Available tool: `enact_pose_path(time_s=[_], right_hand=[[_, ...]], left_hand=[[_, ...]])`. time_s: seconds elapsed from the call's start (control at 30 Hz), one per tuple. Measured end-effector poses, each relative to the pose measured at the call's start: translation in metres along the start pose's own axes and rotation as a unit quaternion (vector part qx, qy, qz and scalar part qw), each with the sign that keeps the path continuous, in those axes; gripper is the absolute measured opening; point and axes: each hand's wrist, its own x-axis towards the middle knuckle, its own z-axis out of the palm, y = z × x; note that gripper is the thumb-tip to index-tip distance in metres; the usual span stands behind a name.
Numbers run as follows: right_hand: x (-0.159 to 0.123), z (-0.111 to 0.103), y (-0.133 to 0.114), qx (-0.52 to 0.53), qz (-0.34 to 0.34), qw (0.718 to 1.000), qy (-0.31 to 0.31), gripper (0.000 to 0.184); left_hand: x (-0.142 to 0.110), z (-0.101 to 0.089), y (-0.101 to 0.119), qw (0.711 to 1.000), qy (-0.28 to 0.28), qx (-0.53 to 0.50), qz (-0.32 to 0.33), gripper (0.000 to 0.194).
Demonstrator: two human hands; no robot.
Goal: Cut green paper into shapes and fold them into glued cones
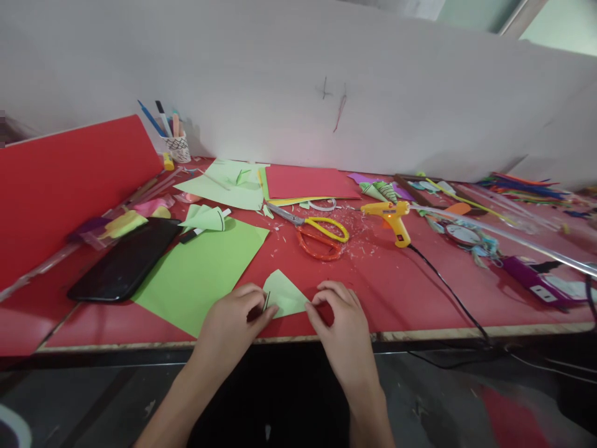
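Between my two hands, at the table's front edge, is a small piece of light green paper (285, 292) with a dark line near its left side. My left hand (236, 314) pinches its left edge between thumb and fingers. At the right corner, the thumb and forefinger of my right hand (339, 314) are closed on the paper. Just beyond lie scissors (321, 233) with one yellow and one red handle. A larger green sheet (200, 274) lies to the left, bearing a curled light green paper piece (204, 218) and a dark marker (190, 235) partly under it.
A black phone (125, 261) lies left. A yellow glue gun (389, 218) with a black cord stands right of the scissors. Red paper sheets (310, 182) and a pen cup (178, 148) are at the back. A purple power strip (536, 280) sits far right.
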Motion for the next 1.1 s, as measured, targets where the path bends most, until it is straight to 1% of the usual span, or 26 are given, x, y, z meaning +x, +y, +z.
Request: enact_pose_path(time_s=[0.2, 0.4, 0.53, 0.67, 0.8, 0.93, 1.1], right_hand=[[0.001, -0.004, 0.002, 0.020, 0.008, 0.999, -0.028, 0.009], [0.000, -0.009, 0.006, 0.046, -0.002, 0.998, -0.048, 0.017], [-0.001, -0.012, 0.008, 0.057, -0.016, 0.997, -0.045, 0.022], [-0.001, -0.011, 0.005, 0.045, -0.008, 0.998, -0.033, 0.019], [-0.002, -0.006, 0.001, 0.004, -0.018, 1.000, -0.013, 0.014], [-0.002, -0.003, 0.001, -0.011, -0.025, 0.999, -0.018, 0.011], [-0.002, -0.003, 0.003, -0.005, -0.024, 0.999, -0.025, 0.009]], left_hand=[[0.002, 0.001, 0.001, 1.000, 0.005, 0.006, -0.003, 0.032], [0.001, -0.002, 0.003, 1.000, 0.003, -0.007, -0.007, 0.033], [0.001, -0.002, 0.002, 1.000, 0.006, -0.005, -0.004, 0.033], [0.000, -0.001, 0.002, 1.000, 0.008, 0.002, 0.001, 0.032], [0.000, 0.001, 0.002, 1.000, 0.022, 0.005, 0.006, 0.031], [-0.001, 0.001, 0.003, 0.999, 0.037, 0.004, 0.017, 0.030], [0.000, 0.001, 0.005, 0.999, 0.040, 0.008, 0.015, 0.030]])
